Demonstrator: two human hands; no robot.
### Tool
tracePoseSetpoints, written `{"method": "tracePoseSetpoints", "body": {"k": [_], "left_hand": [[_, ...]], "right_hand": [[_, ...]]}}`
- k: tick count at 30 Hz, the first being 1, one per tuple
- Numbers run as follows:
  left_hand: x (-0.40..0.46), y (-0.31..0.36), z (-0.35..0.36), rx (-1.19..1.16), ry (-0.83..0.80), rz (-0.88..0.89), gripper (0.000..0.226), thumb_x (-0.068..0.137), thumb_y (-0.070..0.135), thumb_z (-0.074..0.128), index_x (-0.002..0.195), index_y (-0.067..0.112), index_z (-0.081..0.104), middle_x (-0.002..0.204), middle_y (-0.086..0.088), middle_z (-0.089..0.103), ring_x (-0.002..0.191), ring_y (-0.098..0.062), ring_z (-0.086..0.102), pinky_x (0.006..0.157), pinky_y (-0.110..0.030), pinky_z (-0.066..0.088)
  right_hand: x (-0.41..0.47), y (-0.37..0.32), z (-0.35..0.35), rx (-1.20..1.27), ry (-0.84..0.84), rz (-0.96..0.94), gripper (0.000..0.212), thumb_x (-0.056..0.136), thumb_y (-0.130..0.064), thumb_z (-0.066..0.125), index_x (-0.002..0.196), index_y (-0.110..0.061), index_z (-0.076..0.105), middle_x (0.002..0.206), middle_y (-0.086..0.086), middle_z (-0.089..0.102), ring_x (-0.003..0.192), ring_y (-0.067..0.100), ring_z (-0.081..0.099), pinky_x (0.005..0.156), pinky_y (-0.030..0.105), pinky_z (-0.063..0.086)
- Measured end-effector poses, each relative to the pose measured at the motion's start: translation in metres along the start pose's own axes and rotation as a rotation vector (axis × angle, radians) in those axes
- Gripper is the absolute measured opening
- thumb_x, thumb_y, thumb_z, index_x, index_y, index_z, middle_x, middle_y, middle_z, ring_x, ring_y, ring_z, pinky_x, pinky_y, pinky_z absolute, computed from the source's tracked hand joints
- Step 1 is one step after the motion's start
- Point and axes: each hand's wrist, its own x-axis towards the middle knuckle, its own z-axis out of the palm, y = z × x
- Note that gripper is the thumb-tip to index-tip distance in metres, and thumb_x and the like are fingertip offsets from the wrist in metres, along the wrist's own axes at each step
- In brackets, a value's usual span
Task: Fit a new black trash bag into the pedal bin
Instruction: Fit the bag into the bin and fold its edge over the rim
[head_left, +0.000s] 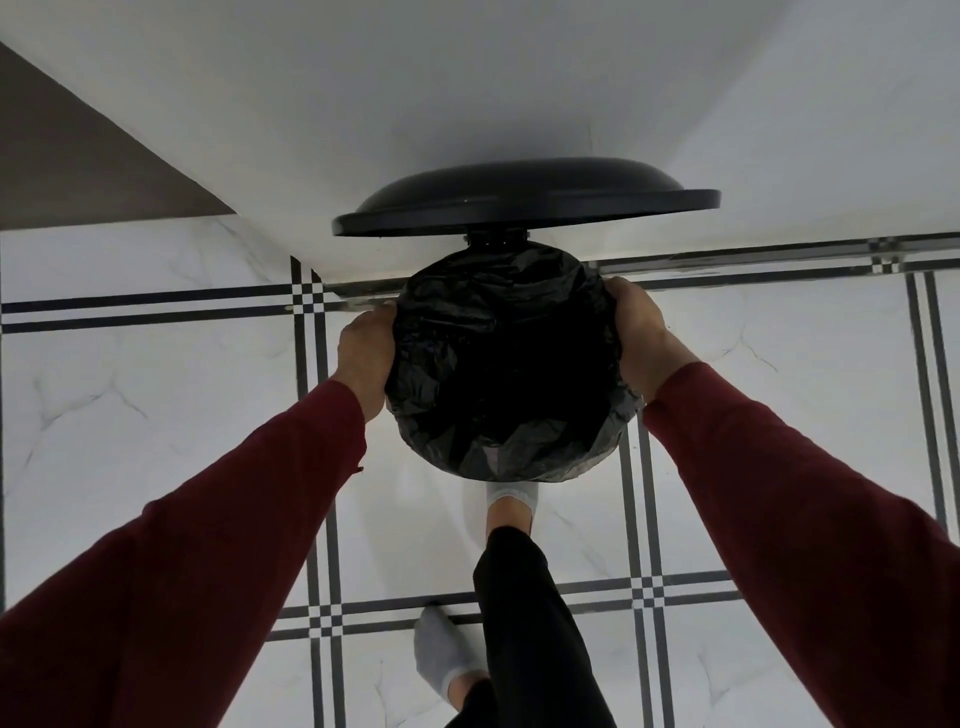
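Observation:
The round pedal bin stands on the tiled floor against a white wall, its black lid (524, 200) raised upright behind the opening. A black trash bag (504, 364) lines the bin and is folded down over the whole rim, hiding the bin's body. My left hand (366, 351) presses on the bag at the rim's left side. My right hand (641, 338) grips the bag at the rim's right side. One socked foot (511, 496) sits at the bin's front base, where the pedal is hidden.
White marble-look floor tiles (156, 389) with black stripe borders surround the bin. A white wall (467, 104) rises directly behind it, and a brown surface (78, 156) shows at the far left. My other socked foot (444, 660) stands further back.

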Motion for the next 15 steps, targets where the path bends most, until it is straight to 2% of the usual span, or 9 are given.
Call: {"method": "tracePoseSetpoints", "body": {"k": [1, 3, 6, 8, 10, 12, 15], "left_hand": [[0.001, -0.001, -0.001, -0.023, -0.002, -0.021, 0.032, 0.092, 0.035, 0.053, 0.109, 0.017, 0.074, 0.112, -0.011, 0.074, 0.110, -0.033, 0.069, 0.095, -0.045, 0.058], [0.005, -0.005, -0.003, -0.060, -0.015, -0.058, 0.042, 0.092, 0.039, 0.056, 0.123, 0.014, 0.070, 0.124, -0.014, 0.072, 0.113, -0.035, 0.069, 0.099, -0.053, 0.056], [-0.009, 0.007, -0.002, -0.178, -0.008, -0.067, 0.045, 0.094, 0.040, 0.055, 0.127, 0.012, 0.066, 0.124, -0.013, 0.072, 0.109, -0.030, 0.070, 0.100, -0.049, 0.056], [-0.013, 0.012, 0.002, -0.241, -0.015, -0.083, 0.037, 0.095, 0.043, 0.055, 0.114, 0.016, 0.071, 0.115, -0.006, 0.075, 0.105, -0.026, 0.071, 0.098, -0.044, 0.055], [-0.016, 0.012, 0.003, -0.175, -0.026, -0.039, 0.040, 0.095, 0.045, 0.056, 0.118, 0.015, 0.070, 0.120, -0.009, 0.074, 0.111, -0.029, 0.070, 0.099, -0.046, 0.056], [-0.016, 0.010, 0.003, -0.126, -0.020, -0.004, 0.045, 0.091, 0.049, 0.058, 0.121, 0.017, 0.070, 0.123, -0.010, 0.073, 0.115, -0.030, 0.069, 0.101, -0.049, 0.055], [-0.014, 0.013, 0.003, -0.140, -0.025, 0.007, 0.036, 0.097, 0.043, 0.058, 0.116, 0.015, 0.073, 0.116, -0.006, 0.076, 0.111, -0.024, 0.071, 0.099, -0.039, 0.056]], "right_hand": [[-0.002, -0.002, 0.000, -0.009, 0.008, -0.004, 0.018, 0.076, -0.033, 0.064, 0.075, -0.018, 0.073, 0.075, 0.000, 0.072, 0.073, 0.021, 0.070, 0.079, 0.039, 0.060], [-0.004, -0.003, -0.001, -0.090, 0.059, -0.030, 0.023, 0.081, -0.037, 0.059, 0.074, -0.019, 0.071, 0.082, 0.000, 0.070, 0.082, 0.024, 0.069, 0.087, 0.041, 0.057], [-0.009, -0.002, -0.001, -0.172, 0.075, -0.061, 0.029, 0.084, -0.044, 0.054, 0.077, -0.021, 0.071, 0.094, 0.000, 0.070, 0.092, 0.024, 0.067, 0.090, 0.039, 0.054], [-0.005, -0.001, 0.001, -0.129, 0.055, -0.043, 0.032, 0.078, -0.047, 0.057, 0.081, -0.021, 0.075, 0.099, 0.003, 0.075, 0.090, 0.024, 0.071, 0.089, 0.039, 0.059], [0.002, 0.000, 0.000, -0.094, 0.021, -0.031, 0.034, 0.075, -0.048, 0.057, 0.079, -0.022, 0.078, 0.096, 0.003, 0.077, 0.089, 0.025, 0.074, 0.091, 0.042, 0.060], [0.008, 0.002, 0.000, -0.138, 0.062, -0.048, 0.042, 0.072, -0.056, 0.051, 0.081, -0.024, 0.077, 0.099, 0.002, 0.076, 0.097, 0.028, 0.071, 0.099, 0.048, 0.056], [-0.002, 0.000, -0.002, -0.173, 0.119, -0.068, 0.048, 0.080, -0.054, 0.043, 0.097, -0.022, 0.073, 0.110, 0.005, 0.070, 0.105, 0.031, 0.064, 0.102, 0.048, 0.050]]}}
